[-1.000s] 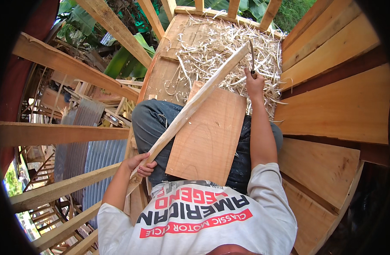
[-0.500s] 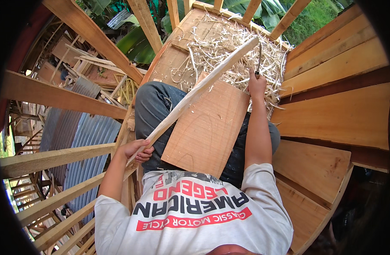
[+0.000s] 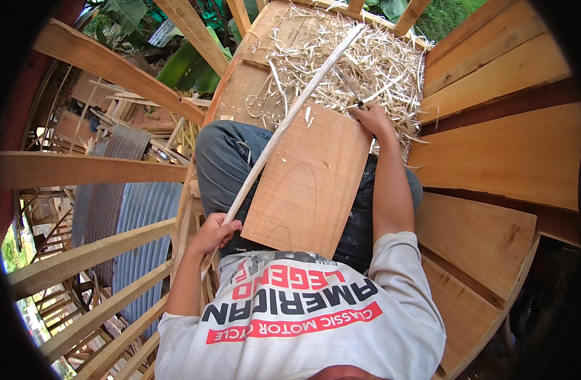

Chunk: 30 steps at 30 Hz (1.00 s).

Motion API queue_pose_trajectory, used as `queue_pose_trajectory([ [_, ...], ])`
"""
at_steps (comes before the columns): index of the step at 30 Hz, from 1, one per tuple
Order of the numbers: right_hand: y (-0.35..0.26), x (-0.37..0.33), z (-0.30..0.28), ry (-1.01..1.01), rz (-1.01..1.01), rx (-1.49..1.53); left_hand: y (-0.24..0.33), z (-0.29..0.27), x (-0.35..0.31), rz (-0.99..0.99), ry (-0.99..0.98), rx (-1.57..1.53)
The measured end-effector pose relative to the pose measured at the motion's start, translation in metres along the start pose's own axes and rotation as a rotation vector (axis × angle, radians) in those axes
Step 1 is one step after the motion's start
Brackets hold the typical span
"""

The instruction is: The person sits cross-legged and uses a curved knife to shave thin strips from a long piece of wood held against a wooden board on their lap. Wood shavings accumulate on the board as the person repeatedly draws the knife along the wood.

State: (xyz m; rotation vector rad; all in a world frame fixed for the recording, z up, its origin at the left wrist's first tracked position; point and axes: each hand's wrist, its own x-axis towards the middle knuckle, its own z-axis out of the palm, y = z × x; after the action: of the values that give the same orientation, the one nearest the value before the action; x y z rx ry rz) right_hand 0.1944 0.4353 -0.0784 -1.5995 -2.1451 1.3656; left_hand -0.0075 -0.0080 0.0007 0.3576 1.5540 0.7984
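Note:
My left hand (image 3: 216, 234) is closed around the near end of a long, pale wooden strip (image 3: 279, 131). The strip slants away to the upper right, passing over the left edge of a flat wooden board (image 3: 308, 180) on my lap. In my right hand (image 3: 371, 119) is a knife (image 3: 349, 83) with a dark handle; its thin blade points away and to the left, over the shavings. The knife is apart from the strip, to its right. Small wood chips (image 3: 308, 116) lie on the board.
Curly wood shavings (image 3: 382, 66) are heaped on the planked floor (image 3: 243, 81) beyond my knees. Upright wooden slats (image 3: 107, 166) stand on the left, with corrugated metal sheets (image 3: 145, 221) beyond them. Wide planks (image 3: 506, 155) line the right side.
My right hand has drawn the knife back and left, and the blade now tilts leftward. The strip's far end has shifted left and has turned steeper.

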Motion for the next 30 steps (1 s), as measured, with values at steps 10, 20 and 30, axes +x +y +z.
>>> queue_pose_trajectory([
  [10,-0.012,-0.013,0.001,-0.1,0.014,0.016,-0.008,0.021,-0.015,0.068,0.129,-0.009],
  [20,0.006,-0.008,0.012,0.002,0.014,0.123,0.002,0.013,-0.013,0.206,0.119,0.287],
  [30,-0.002,-0.011,-0.017,0.569,0.06,0.684,0.069,0.025,-0.011,0.447,0.319,0.559],
])
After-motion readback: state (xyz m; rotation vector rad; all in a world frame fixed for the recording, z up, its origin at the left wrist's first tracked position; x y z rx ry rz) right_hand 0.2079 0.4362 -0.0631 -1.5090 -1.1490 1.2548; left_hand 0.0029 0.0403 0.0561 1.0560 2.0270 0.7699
